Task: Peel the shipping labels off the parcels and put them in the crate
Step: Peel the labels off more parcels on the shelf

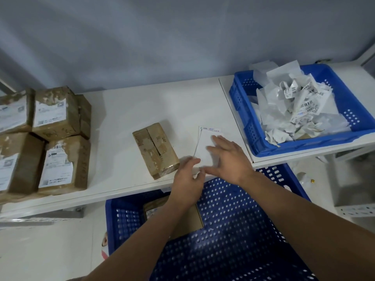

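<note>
One label (pixel 205 139) lies flat on the white table (pixel 129 110), between the stripped parcel (pixel 155 151) and the table crate (pixel 345 92). The right grip (pixel 227 157) is wide, its fingers straight and spread over the label's near half. The left grip (pixel 189 180) sits at the label's near edge, just beside the stripped parcel. Blur hides whether its fingers pinch the paper, so I cannot tell its state.

Two blue crates show. The table crate stands at the right and holds a heap of peeled labels (pixel 298 110), too crumpled to count. The floor crate (pixel 243 230) stands below the table edge under both arms, with one parcel (pixel 154 210) inside, partly hidden by the left arm.

At the table's left end, four labelled parcels (pixel 54 112) sit packed together.
</note>
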